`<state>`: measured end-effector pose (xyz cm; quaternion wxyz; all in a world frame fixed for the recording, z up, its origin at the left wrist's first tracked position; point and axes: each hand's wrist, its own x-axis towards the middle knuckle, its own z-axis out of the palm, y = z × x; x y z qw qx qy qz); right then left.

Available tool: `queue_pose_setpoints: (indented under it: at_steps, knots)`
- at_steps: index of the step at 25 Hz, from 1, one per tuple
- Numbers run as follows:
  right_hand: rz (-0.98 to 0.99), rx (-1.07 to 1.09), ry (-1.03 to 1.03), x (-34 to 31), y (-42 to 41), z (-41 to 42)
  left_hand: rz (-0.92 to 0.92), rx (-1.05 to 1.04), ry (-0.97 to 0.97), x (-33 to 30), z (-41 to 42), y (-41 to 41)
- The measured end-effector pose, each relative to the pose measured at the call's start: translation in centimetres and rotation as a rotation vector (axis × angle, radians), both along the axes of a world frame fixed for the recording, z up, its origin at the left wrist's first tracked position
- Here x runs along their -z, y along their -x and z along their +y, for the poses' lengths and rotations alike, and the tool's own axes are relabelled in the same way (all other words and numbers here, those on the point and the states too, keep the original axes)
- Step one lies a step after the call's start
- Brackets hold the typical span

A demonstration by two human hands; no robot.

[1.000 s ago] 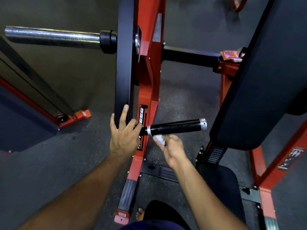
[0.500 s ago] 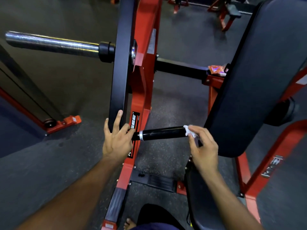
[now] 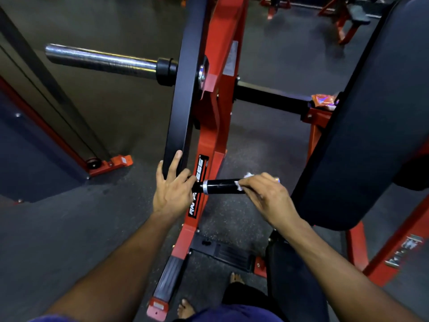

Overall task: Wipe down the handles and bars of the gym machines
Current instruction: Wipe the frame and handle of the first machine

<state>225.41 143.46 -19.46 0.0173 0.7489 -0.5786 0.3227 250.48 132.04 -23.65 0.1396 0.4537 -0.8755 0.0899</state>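
head view, looking down at the red machine frame [image 3: 216, 126], and the right hand [image 3: 264, 196] is curled over the short black handle [image 3: 220, 186] with a small white wipe [image 3: 241, 183] pinched under its fingers against the grip. a second ago that hand was down at the inner end, just below the silver collar; half a second ago it was out at the free tip; now it sits over the outer half with the wipe showing at the middle of the grip, heading back toward the frame. so that reads as one pass out and a return stroke under way. the bare stretch of handle beside the collar shows faint streaks, though whether that is wetness or glare i cannot tell.

left hand [image 3: 171, 189] has barely shifted: fingers spread and straight, flat against the edge of the black upright plate [image 3: 183, 94], thumb side touching the root of the handle, bracing the arm of the machine.

judgement: this handle is close to done, perhaps one more stroke to the collar. plenty remains, going by the chrome bar [image 3: 99, 60] sticking out to the left at the top, well apart from both hands, and the black crossbar [image 3: 269, 98] behind, neither with a hand on it now.
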Motion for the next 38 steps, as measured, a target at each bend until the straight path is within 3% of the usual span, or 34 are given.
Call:
queue_pose_setpoints:
  at_steps: [4, 8, 12, 18, 26, 29, 33, 36, 38]
  knots:
    - [0.196, -0.309, -0.162, 0.7, -2.9, -3.2, 0.016, -0.029, 0.024, 0.1, 0.1, 0.3]
    - [0.462, -0.389, -0.093, 1.7, -3.1, -5.2, -0.026, -0.115, 0.004, 0.0, 0.8, 0.9]
    - [0.374, -0.474, -0.114, 1.5, -3.3, -7.6, -0.086, -0.27, -0.091, 0.4, 2.4, 2.0]
    - [0.28, -0.615, -0.381, -1.4, 0.0, -8.8, -0.138, -0.379, -0.203, 0.0, 3.7, 3.2]
    - [0.19, -0.496, -0.574, -5.4, 11.1, -5.7, -0.087, -0.479, -0.186, 0.6, 4.6, 5.0]
    - [-0.058, -0.368, -0.624, -4.2, 13.0, -5.1, -0.089, -0.477, -0.193, 0.7, 4.7, 4.9]
    - [-0.819, -0.154, -0.8, -0.6, 12.4, -4.3, -0.063, -0.455, -0.188, 0.8, 4.8, 4.9]
    - [-1.223, 0.096, -0.704, 1.6, 10.8, -1.9, -0.057, -0.44, -0.194, 1.0, 4.8, 4.7]
    - [-1.329, 0.216, -0.595, 2.2, 9.7, 0.5, -0.043, -0.434, -0.202, 1.3, 4.9, 4.5]
